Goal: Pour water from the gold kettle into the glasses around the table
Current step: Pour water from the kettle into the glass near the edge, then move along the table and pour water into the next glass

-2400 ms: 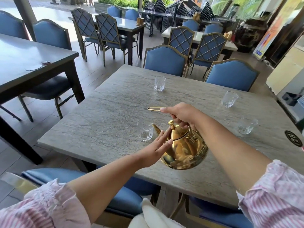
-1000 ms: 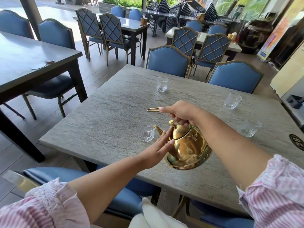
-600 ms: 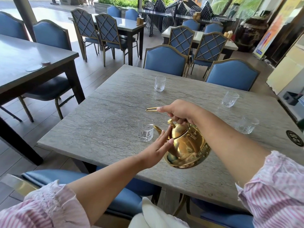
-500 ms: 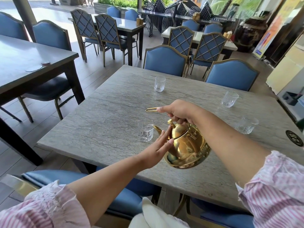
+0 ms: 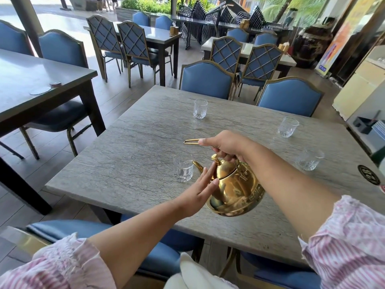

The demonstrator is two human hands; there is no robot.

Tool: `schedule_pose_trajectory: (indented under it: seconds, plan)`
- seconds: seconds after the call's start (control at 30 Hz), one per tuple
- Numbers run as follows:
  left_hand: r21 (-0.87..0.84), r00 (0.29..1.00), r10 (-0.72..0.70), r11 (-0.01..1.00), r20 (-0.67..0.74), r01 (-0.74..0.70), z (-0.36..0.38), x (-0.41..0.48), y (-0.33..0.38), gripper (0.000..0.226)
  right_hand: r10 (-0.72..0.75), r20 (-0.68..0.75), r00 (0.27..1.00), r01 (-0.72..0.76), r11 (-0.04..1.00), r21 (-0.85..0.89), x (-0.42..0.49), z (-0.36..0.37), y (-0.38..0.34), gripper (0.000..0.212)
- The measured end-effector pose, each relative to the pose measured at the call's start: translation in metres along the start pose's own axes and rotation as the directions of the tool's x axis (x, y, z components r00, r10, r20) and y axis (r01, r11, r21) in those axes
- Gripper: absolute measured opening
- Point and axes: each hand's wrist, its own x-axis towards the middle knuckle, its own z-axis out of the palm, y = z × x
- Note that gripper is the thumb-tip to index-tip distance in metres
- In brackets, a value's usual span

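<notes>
Water makes the gold kettle point(image 5: 235, 190) heavy and its polished metal slick, so we carry it by the handle. Our right hand point(image 5: 226, 146) is clenched on that handle, kettle tipped above the table point(image 5: 129, 163), spout at the nearest glass point(image 5: 183, 167). Our left hand point(image 5: 198, 191), flat and open, steadies the lid.

The big grey stone table point(image 5: 133, 163) had wavy lines all over its top. Four clear glasses stood on it, well apart: one glass near the front point(image 5: 183, 170) with a little water inside, one far glass point(image 5: 200, 108) by a blue chair, and two glasses on the right point(image 5: 288, 127) point(image 5: 309, 159). A round dark mark point(image 5: 368, 177) sat flat near the right edge.
</notes>
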Motion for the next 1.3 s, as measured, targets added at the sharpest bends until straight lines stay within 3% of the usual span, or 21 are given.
schedule_pose_trajectory:
  seconds: [0.33, 0.47, 0.67, 1.1, 1.3]
  plan:
    - [0.109, 1.000, -0.007, 0.994, -0.021, 0.009, 0.011, -0.006, 0.011, 0.056, -0.059, -0.208, 0.976, 0.120, 0.948, 0.296, -0.025, 0.004, 0.044, 0.048]
    - [0.288, 1.000, 0.008, 0.958, -0.002, -0.007, 0.014, -0.006, 0.012, 0.054, -0.038, -0.309, 0.950, 0.190, 0.856, 0.481, -0.047, 0.006, 0.067, 0.052]
    - [0.480, 0.991, 0.122, 0.867, 0.048, -0.130, 0.033, -0.004, 0.036, 0.057, -0.005, -0.471, 0.882, 0.327, 0.726, 0.605, -0.082, 0.002, 0.095, 0.054]
    - [0.468, 0.892, 0.421, 0.763, 0.165, -0.446, 0.113, 0.041, 0.111, 0.063, 0.120, -0.656, 0.745, 0.421, 0.678, 0.603, -0.174, -0.085, 0.141, 0.058]
    - [0.441, 0.854, 0.466, 0.732, 0.230, -0.518, 0.185, 0.070, 0.148, 0.060, 0.122, -0.691, 0.713, 0.433, 0.698, 0.571, -0.212, -0.141, 0.199, 0.059]
